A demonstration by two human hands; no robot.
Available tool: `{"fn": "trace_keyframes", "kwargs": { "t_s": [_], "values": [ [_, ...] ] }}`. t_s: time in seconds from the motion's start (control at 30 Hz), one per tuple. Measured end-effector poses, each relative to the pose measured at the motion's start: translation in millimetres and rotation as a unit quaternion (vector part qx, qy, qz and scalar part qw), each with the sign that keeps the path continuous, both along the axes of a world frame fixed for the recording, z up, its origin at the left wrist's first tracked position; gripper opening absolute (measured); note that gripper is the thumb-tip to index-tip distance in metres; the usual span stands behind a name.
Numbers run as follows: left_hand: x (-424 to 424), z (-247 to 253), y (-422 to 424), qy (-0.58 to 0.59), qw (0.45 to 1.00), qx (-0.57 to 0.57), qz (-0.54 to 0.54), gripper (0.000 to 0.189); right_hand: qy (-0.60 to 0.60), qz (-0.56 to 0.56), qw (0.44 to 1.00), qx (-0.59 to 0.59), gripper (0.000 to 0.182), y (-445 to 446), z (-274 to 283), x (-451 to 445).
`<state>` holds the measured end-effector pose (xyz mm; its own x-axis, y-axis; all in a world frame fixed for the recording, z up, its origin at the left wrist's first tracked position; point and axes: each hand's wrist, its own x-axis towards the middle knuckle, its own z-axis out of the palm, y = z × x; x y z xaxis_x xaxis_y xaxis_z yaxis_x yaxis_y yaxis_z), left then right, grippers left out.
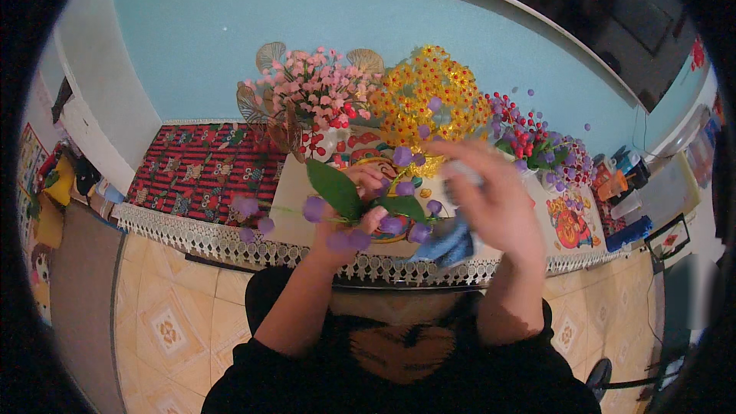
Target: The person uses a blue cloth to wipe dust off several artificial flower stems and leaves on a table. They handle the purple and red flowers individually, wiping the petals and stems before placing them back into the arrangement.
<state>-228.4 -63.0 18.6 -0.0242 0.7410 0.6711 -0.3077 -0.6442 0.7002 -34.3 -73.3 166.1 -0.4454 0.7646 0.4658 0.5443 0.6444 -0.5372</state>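
My left hand (372,184) grips an artificial flower sprig by its stem. The sprig has broad green leaves (333,188) and several fuzzy purple balls (313,209) that spread out to both sides. On its right, my right hand (497,195) is blurred by motion, fingers bent and raised above the table. A blue cloth (445,246), also smeared, hangs below the right palm, and a whitish patch shows between thumb and fingers. The exact grip on the cloth is hard to make out. Beneath both hands lies a pale printed mat (293,201) with colourful cartoon figures.
Behind my hands stand pink artificial flowers (316,83), a golden beaded flower tree (431,92) and a red-and-purple berry arrangement (532,138). A striped owl-print cloth (201,172) with lace trim covers the table's left. Cups (612,184) stand at right; a television (575,11) hangs above.
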Motion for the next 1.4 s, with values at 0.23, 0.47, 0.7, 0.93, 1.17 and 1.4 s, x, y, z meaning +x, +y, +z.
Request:
{"fn": "trace_keyframes", "kwargs": {
  "t_s": [0.23,0.47,0.7,0.93,1.17,1.4],
  "values": [
    [3,10,-11,-0.177,0.962,-0.182,-0.096,0.024,0.323,-0.124,0.937,-0.05,0.022,-15,-4,91],
    [-5,-2,1,-0.058,0.997,-0.023,-0.054,0.027,0.558,-0.226,0.775,-0.191,0.036,-14,-25,110],
    [11,6,-15,0.012,0.996,-0.073,-0.054,0.027,0.483,0.043,0.717,-0.502,0.042,-15,-81,22],
    [8,-5,-13,0.08,0.995,-0.038,-0.034,0.028,0.27,0.078,0.884,-0.374,0.042,-13,-67,0],
    [1,-17,-7,-0.035,0.974,-0.109,-0.197,0.029,0.192,-0.018,0.947,-0.256,0.028,-12,-75,-2],
    [3,-11,3,-0.018,0.988,-0.042,-0.15,0.026,0.437,-0.039,0.841,-0.315,0.037,4,-89,43]
  ]
}}
